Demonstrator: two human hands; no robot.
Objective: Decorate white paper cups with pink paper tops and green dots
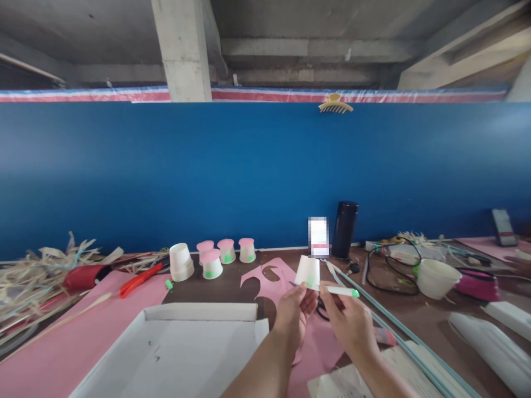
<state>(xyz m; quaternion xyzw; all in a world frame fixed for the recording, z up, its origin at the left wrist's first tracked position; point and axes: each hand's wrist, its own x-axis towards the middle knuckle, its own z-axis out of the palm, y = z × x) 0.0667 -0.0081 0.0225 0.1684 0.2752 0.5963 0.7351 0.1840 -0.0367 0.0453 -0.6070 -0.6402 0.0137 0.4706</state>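
Head view: clamping left fingers [291, 299] on a white paper cup [307, 270], seemingly to steady it, and right fingers [331, 303] on a green-ended marker [341, 291].

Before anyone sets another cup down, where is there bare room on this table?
Brown tabletop shows between the pink-topped cups and the white tray, and between the blue-green strips and the white package. The tray's floor is mostly bare too. It is crowded at far left with pale shavings, and around the white bowl.

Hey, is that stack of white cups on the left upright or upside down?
Upside down: the white cups taper upward, with the narrow end on top and wider rims at the bottom.
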